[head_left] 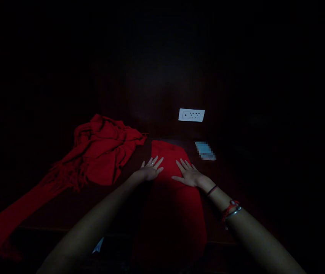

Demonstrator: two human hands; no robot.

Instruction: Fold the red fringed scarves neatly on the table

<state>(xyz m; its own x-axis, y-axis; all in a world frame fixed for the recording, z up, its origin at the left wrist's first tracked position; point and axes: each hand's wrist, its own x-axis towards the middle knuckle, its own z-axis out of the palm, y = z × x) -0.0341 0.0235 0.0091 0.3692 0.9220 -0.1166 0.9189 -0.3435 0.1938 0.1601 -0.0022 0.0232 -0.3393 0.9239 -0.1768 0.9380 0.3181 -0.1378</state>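
Observation:
A length of red cloth [176,205] lies flat on the dark table and runs down over its near edge. My left hand [151,171] rests palm down at the cloth's left side, fingers spread, a ring on one of them. On the right part of the cloth lies my right hand [189,173], also flat with fingers apart. Neither hand grips anything. To the left sits a crumpled red fringed scarf [108,146], with a fringed strip trailing toward the lower left over the table edge.
A white power socket panel [191,115] is set in the dark upright surface behind. Right of the cloth lies a small bluish, pixelated item [205,150]. The table's front edge [42,228] shows faintly. Below it is a pale scrap [98,245]. Surroundings are very dark.

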